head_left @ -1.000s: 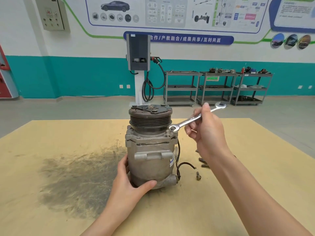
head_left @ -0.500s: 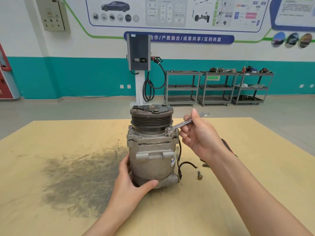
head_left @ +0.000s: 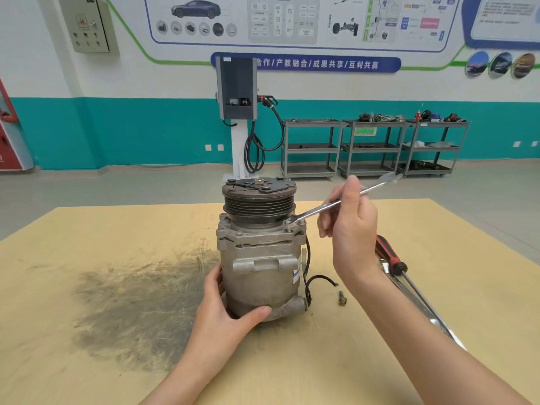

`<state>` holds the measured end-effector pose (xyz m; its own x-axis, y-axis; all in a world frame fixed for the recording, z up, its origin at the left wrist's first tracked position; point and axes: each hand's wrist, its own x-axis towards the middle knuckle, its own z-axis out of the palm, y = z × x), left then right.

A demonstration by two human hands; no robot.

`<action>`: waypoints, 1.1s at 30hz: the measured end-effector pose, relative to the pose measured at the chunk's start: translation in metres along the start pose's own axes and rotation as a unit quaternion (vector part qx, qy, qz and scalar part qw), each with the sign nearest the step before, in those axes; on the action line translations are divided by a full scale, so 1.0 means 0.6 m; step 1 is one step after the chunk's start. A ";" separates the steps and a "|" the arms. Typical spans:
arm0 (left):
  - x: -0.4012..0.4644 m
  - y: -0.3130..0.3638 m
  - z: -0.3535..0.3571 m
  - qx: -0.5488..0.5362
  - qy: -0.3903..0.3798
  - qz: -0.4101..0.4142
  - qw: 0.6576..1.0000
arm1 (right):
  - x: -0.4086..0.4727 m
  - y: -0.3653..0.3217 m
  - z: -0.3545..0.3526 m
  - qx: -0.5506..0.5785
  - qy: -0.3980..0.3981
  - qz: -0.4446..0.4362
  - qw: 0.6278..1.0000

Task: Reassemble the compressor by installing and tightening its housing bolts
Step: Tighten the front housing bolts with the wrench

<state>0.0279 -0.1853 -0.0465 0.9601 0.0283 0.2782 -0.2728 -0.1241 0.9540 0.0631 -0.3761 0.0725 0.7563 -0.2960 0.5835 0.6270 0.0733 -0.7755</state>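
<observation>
A grey compressor (head_left: 260, 258) stands upright in the middle of the wooden table (head_left: 87, 229), its black pulley on top. My left hand (head_left: 225, 314) grips its lower body from the left, thumb across the front. My right hand (head_left: 350, 229) holds a silver wrench (head_left: 321, 209) by its shank. The wrench's near end sits on a housing bolt (head_left: 289, 224) at the right front flange, and its far end points up to the right. One loose bolt (head_left: 341, 298) lies on the table right of the compressor.
A red-handled screwdriver (head_left: 390, 255) and a long metal tool (head_left: 423, 311) lie to the right, partly behind my right forearm. A dark grease stain (head_left: 131, 302) covers the table to the left. Metal shelving carts (head_left: 371, 147) and a charging post (head_left: 238, 118) stand far behind.
My right hand swung the wrench handle toward the pulley, then back out to the right, the near end staying on the flange bolt. The screwdriver came into view. My left hand kept its grip.
</observation>
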 end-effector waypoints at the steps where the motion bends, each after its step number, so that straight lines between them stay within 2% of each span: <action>1: 0.000 0.000 0.000 0.000 0.001 0.000 1.000 | -0.007 -0.003 0.003 -0.021 0.009 -0.065 0.998; 3: 0.000 0.000 0.000 0.002 0.003 0.000 1.000 | -0.019 -0.013 0.007 -0.071 -0.006 -0.194 0.978; 6: 0.000 0.000 0.000 0.000 0.003 -0.001 1.000 | -0.025 -0.022 0.009 -0.199 -0.033 -0.364 0.910; 8: -0.001 0.001 0.000 -0.003 0.003 0.003 1.000 | -0.023 -0.026 0.011 -0.247 -0.022 -0.414 0.876; 9: -0.002 0.001 -0.001 -0.004 0.001 0.006 1.000 | -0.024 -0.027 0.011 -0.238 -0.012 -0.407 0.882; 13: -0.001 0.002 -0.002 -0.003 -0.003 0.006 1.000 | -0.023 -0.040 0.011 -0.110 -0.004 -0.249 0.962; 17: -0.002 0.002 -0.001 -0.012 -0.001 0.002 1.000 | -0.004 -0.037 0.003 -0.004 -0.010 -0.058 0.998; 21: -0.002 0.003 0.000 -0.015 -0.001 0.001 1.000 | 0.013 -0.021 -0.006 0.041 -0.033 0.115 0.992; 26: -0.001 0.002 0.001 -0.017 -0.001 0.005 1.000 | 0.018 -0.013 -0.005 0.088 -0.058 0.262 0.959; 29: -0.001 0.000 0.001 -0.015 -0.004 0.009 1.000 | 0.019 -0.013 -0.003 0.106 -0.069 0.307 0.943; 33: 0.000 0.000 0.000 -0.013 -0.005 0.012 1.000 | 0.023 -0.014 -0.008 0.106 -0.064 0.321 0.939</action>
<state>0.0277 -0.1855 -0.0466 0.9538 0.0161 0.3001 -0.2972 -0.0986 0.9497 0.0674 -0.3857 0.0859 0.9988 -0.0111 0.0472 0.0479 0.3889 -0.9200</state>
